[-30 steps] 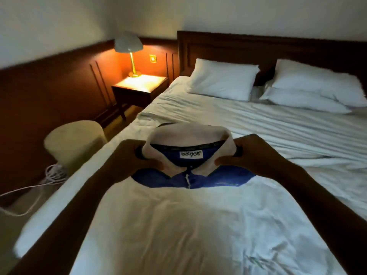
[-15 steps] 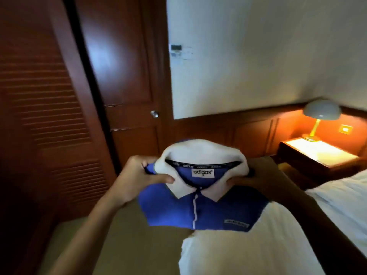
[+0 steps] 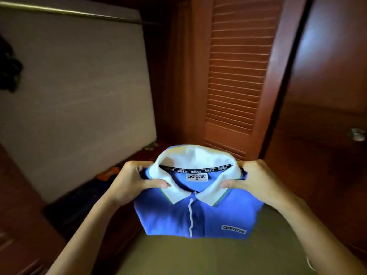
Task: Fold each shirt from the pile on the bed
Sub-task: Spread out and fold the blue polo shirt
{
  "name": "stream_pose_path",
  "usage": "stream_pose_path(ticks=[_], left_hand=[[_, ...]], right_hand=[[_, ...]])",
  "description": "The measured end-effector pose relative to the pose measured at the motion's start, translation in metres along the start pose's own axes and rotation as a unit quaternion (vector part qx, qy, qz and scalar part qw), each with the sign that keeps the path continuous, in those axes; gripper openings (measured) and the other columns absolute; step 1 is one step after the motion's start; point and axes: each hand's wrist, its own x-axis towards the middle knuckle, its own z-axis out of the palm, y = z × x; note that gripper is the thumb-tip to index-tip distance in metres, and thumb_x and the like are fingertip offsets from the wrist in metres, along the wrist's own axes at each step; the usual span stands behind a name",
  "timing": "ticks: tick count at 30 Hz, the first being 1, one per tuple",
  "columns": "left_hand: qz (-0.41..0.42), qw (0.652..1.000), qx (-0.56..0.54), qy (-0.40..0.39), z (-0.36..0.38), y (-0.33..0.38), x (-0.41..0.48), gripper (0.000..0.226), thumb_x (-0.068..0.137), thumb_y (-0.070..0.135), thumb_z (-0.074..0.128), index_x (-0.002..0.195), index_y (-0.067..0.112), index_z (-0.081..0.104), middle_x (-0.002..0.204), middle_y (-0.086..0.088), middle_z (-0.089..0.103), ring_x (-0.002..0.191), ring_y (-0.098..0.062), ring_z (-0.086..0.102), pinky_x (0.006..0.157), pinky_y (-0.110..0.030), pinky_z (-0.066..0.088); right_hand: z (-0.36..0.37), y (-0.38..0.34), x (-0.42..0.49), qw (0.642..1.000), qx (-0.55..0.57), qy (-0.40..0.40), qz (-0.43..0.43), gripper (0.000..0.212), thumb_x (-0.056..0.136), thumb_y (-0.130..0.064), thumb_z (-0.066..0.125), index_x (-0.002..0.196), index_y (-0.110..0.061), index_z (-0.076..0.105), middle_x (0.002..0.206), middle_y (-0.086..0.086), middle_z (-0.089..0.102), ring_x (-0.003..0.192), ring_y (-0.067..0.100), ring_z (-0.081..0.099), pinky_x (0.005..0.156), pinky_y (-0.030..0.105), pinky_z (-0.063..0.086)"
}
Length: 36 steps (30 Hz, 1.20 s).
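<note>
Holding a folded polo shirt aloft in both hands

Item under inspection: a folded blue cotton polo shirt with a white ribbed collar (image 3: 198, 215). It is held in the air in front of the person, above an olive-coloured floor (image 3: 198, 259), and rests on no surface. The collar faces up and away from the camera. The buttoned placket runs down the middle of the folded front panel.

Left hand (image 3: 137, 183): clenched on the shirt's left shoulder edge. The thumb (image 3: 158, 183) lies on top of the white collar wing, and the fingers are curled under and behind the fabric.

Right hand (image 3: 252, 181): grasping the opposite shoulder edge in the same way, with the thumb (image 3: 228, 184) pressed on the right collar wing and the fingers wrapped behind.

Position relative to grip: both hands hold at collar level, one on each side. The collar stands between them, and the blue body of the shirt hangs below the thumbs. The neck label (image 3: 196, 176) sits midway between the hands, and a small logo patch (image 3: 233, 229) is on the lower right of the panel.

Surroundings: a reddish-brown louvred wooden door (image 3: 238, 66) stands behind the shirt, and a metal hanging rail (image 3: 69, 12) crosses the upper left. A silver door knob (image 3: 358, 134) shows at the right edge. The frame is slightly blurred.
</note>
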Motion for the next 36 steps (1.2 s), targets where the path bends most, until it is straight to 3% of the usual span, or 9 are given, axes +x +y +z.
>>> stream_pose_path(ticks=[3,5,7,10,14,18,22,30,36], left_hand=[[-0.058,0.996,0.019,0.069,-0.014,-0.031,0.021,0.036,0.059,0.036,0.093,0.089,0.021,0.08,0.088,0.0,0.077,0.083,-0.005,0.064,0.085,-0.035,0.051],[-0.094,0.988,0.041,0.116,-0.02,-0.049,0.033,0.048,0.055,0.051,0.093,0.091,0.023,0.079,0.089,-0.004,0.076,0.086,-0.015,0.067,0.086,-0.045,0.052],[-0.11,0.977,0.054,0.174,-0.025,-0.066,0.043,0.058,0.054,0.056,0.091,0.101,0.026,0.075,0.097,-0.001,0.075,0.095,-0.015,0.069,0.089,-0.045,0.052],[-0.119,0.965,0.044,0.232,-0.032,-0.085,0.056,0.08,0.058,0.037,0.096,0.13,0.033,0.061,0.122,0.012,0.069,0.115,-0.006,0.064,0.098,-0.027,0.05],[-0.162,0.952,0.023,0.258,-0.051,-0.118,0.069,0.099,0.069,0.018,0.09,0.149,0.043,0.038,0.126,0.014,0.068,0.119,-0.002,0.061,0.101,-0.017,0.045],[-0.189,0.947,0.08,0.248,-0.079,-0.165,0.097,0.069,0.076,0.025,0.083,0.138,0.038,0.054,0.127,0.026,0.064,0.122,0.006,0.056,0.104,-0.021,0.044],[-0.221,0.946,0.048,0.234,-0.101,-0.231,0.133,0.039,0.08,0.026,0.079,0.118,0.028,0.069,0.111,0.016,0.072,0.107,-0.001,0.065,0.094,-0.025,0.05],[-0.258,0.937,0.021,0.235,-0.132,-0.342,0.212,0.027,0.087,0.024,0.075,0.113,0.029,0.069,0.108,0.017,0.072,0.105,-0.001,0.066,0.09,-0.019,0.049],[-0.318,0.912,0.01,0.259,-0.148,-0.412,0.266,0.017,0.089,0.03,0.072,0.105,0.028,0.068,0.097,0.014,0.071,0.094,-0.003,0.066,0.082,-0.029,0.051]], right_hand=[[0.024,0.014,0.076,0.995,0.027,-0.056,-0.075,0.033,0.051,-0.081,0.068,0.074,-0.058,0.062,0.062,-0.019,0.062,0.054,0.006,0.046,0.052,0.022,0.034],[0.038,0.022,0.123,0.988,0.057,-0.086,-0.116,0.047,0.053,-0.086,0.067,0.089,-0.055,0.064,0.072,-0.019,0.068,0.061,0.006,0.057,0.06,0.029,0.047],[0.054,0.027,0.171,0.979,0.068,-0.122,-0.147,0.074,0.056,-0.082,0.071,0.124,-0.06,0.049,0.077,-0.008,0.071,0.061,0.008,0.06,0.062,0.035,0.051],[0.084,0.026,0.233,0.966,0.071,-0.163,-0.19,0.1,0.059,-0.074,0.072,0.142,-0.067,0.016,0.074,0.008,0.07,0.065,0.025,0.063,0.065,0.042,0.053],[0.139,0.021,0.306,0.928,0.092,-0.241,-0.27,0.081,0.07,-0.069,0.069,0.139,-0.067,0.025,0.091,-0.001,0.072,0.083,0.024,0.068,0.078,0.046,0.055],[0.2,0.024,0.375,0.902,0.114,-0.283,-0.304,0.058,0.076,-0.068,0.067,0.124,-0.068,0.036,0.095,-0.015,0.071,0.086,0.009,0.067,0.076,0.04,0.055],[0.26,0.038,0.438,0.893,0.117,-0.308,-0.305,0.056,0.076,-0.078,0.059,0.126,-0.065,0.038,0.093,-0.012,0.07,0.082,0.012,0.067,0.072,0.043,0.054],[0.35,0.064,0.549,0.9,0.062,-0.341,-0.263,0.057,0.08,-0.079,0.05,0.126,-0.047,0.048,0.092,-0.018,0.069,0.083,0.004,0.065,0.069,0.036,0.054],[0.41,0.08,0.641,0.901,0.038,-0.32,-0.29,0.054,0.082,-0.078,0.048,0.11,-0.034,0.062,0.097,-0.016,0.069,0.089,0.004,0.065,0.072,0.031,0.054]])
